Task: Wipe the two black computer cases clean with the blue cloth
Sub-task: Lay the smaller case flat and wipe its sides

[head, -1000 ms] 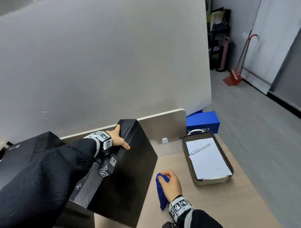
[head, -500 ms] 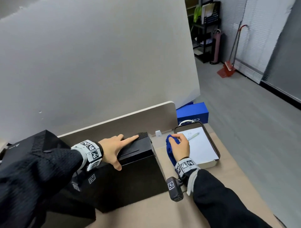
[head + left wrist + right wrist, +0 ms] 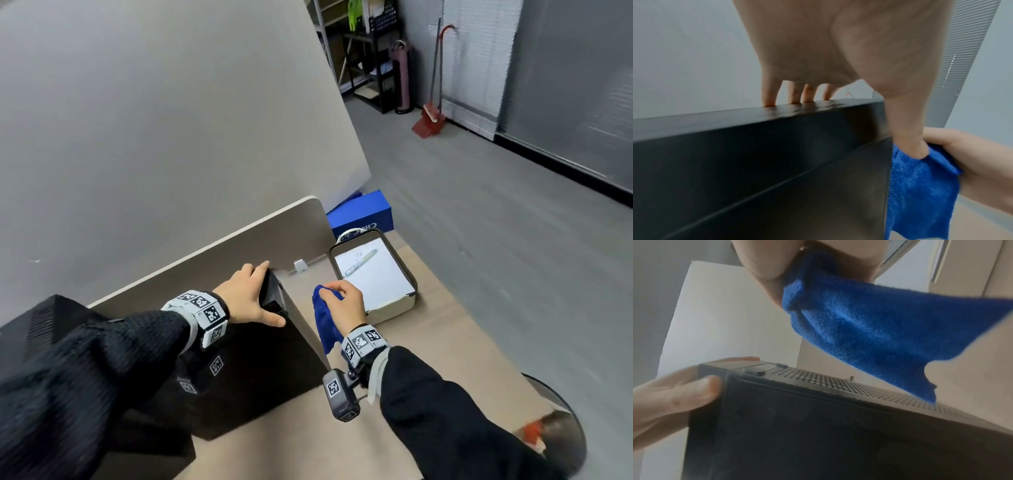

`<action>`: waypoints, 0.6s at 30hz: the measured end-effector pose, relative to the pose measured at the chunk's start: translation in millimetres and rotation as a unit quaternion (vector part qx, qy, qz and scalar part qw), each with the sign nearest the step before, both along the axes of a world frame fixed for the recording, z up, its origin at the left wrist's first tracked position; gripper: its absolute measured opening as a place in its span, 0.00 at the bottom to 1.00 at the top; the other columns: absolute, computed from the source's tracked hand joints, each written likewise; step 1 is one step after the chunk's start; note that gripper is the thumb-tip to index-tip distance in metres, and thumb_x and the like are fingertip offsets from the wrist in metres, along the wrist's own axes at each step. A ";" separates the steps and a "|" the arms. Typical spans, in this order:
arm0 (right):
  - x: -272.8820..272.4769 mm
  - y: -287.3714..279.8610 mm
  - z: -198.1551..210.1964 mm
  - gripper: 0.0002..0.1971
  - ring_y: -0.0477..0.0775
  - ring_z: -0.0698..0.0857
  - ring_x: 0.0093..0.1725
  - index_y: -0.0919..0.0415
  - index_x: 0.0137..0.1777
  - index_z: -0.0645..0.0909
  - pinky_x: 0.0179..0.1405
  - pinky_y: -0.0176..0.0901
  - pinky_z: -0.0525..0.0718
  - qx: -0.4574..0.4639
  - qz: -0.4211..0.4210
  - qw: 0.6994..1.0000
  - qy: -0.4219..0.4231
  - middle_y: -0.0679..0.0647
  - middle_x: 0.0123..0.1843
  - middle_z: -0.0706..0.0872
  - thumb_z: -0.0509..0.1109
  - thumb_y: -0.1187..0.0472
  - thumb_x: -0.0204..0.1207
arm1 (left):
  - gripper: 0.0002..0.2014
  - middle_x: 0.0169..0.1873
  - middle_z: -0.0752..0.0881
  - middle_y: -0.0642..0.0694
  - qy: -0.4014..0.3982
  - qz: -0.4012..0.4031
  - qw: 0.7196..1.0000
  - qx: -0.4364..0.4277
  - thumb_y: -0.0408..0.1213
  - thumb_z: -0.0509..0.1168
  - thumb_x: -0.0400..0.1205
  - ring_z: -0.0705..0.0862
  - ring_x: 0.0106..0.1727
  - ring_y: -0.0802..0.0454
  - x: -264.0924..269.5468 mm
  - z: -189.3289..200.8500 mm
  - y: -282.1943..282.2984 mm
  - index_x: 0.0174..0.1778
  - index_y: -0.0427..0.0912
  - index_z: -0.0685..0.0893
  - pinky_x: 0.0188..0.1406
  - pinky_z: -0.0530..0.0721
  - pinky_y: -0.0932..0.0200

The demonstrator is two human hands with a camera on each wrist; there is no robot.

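Note:
A black computer case [image 3: 267, 370] lies tilted on the desk. My left hand [image 3: 263, 298] grips its far end, with the fingers hooked over the far edge [image 3: 797, 104] and the thumb on the near face. My right hand [image 3: 342, 301] pinches the blue cloth [image 3: 325, 325] just right of that end. The cloth [image 3: 869, 331] hangs loose over the perforated side panel [image 3: 838, 382], and its lowest corner is at the panel. The second black case [image 3: 41, 322] stands at the far left, partly hidden by my left sleeve.
A brown tray [image 3: 412, 291] holding white paper and a pen sits right of the cloth. A low desk partition [image 3: 205, 253] runs behind the case, with a blue box [image 3: 363, 212] past it. A round dark stool [image 3: 561, 428] stands at the desk's right front.
My left hand went from lying flat on the case to gripping its far end, and the case has turned. My right hand carried the cloth from the desk front up beside the tray.

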State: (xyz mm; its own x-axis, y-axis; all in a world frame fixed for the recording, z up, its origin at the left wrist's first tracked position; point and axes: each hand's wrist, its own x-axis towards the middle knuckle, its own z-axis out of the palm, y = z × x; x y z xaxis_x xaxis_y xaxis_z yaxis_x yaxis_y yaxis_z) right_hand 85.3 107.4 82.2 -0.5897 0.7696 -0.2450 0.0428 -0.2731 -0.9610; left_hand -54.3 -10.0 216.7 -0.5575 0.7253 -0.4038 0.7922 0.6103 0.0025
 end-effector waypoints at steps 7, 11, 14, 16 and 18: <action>-2.1 0.1 -11.3 0.03 0.47 0.83 0.53 0.56 0.49 0.81 0.57 0.42 0.80 -0.052 -0.014 0.998 0.021 0.49 0.50 0.85 0.70 0.61 0.77 | 0.70 0.72 0.66 0.46 0.040 -0.002 0.999 -0.009 0.66 0.80 0.55 0.67 0.75 0.46 0.4 -8.5 5.1 0.85 0.48 0.44 0.69 0.76 0.46; -9.7 -12.5 -31.6 0.04 0.52 0.83 0.55 0.56 0.48 0.81 0.54 0.43 0.80 -0.058 0.042 0.997 -0.038 0.51 0.52 0.85 0.69 0.61 0.75 | 0.72 0.73 0.66 0.45 0.047 0.012 0.998 -0.035 0.63 0.81 0.53 0.67 0.75 0.45 0.4 -8.9 14.2 0.85 0.43 0.44 0.69 0.75 0.46; -17.3 -18.5 -12.1 0.04 0.51 0.84 0.53 0.58 0.47 0.83 0.52 0.38 0.80 -0.060 0.045 0.996 0.040 0.51 0.48 0.87 0.70 0.64 0.74 | 0.68 0.67 0.69 0.48 0.045 0.020 0.998 -0.026 0.64 0.81 0.50 0.70 0.72 0.47 -0.1 -9.2 13.9 0.82 0.42 0.54 0.66 0.77 0.47; -23.4 -20.7 8.3 0.04 0.48 0.86 0.50 0.57 0.47 0.83 0.50 0.36 0.83 -0.067 0.065 0.990 0.108 0.49 0.46 0.87 0.70 0.65 0.75 | 0.64 0.58 0.70 0.51 0.047 0.014 0.999 -0.022 0.66 0.79 0.47 0.73 0.66 0.47 -1.5 -10.0 13.6 0.77 0.43 0.62 0.60 0.79 0.48; -30.8 -23.2 16.8 0.04 0.45 0.87 0.49 0.56 0.47 0.83 0.50 0.36 0.85 -0.044 0.091 0.985 0.141 0.46 0.44 0.87 0.70 0.64 0.75 | 0.62 0.55 0.69 0.53 0.048 0.008 0.999 -0.018 0.67 0.77 0.45 0.74 0.63 0.49 -2.2 -10.6 12.7 0.74 0.44 0.65 0.56 0.80 0.50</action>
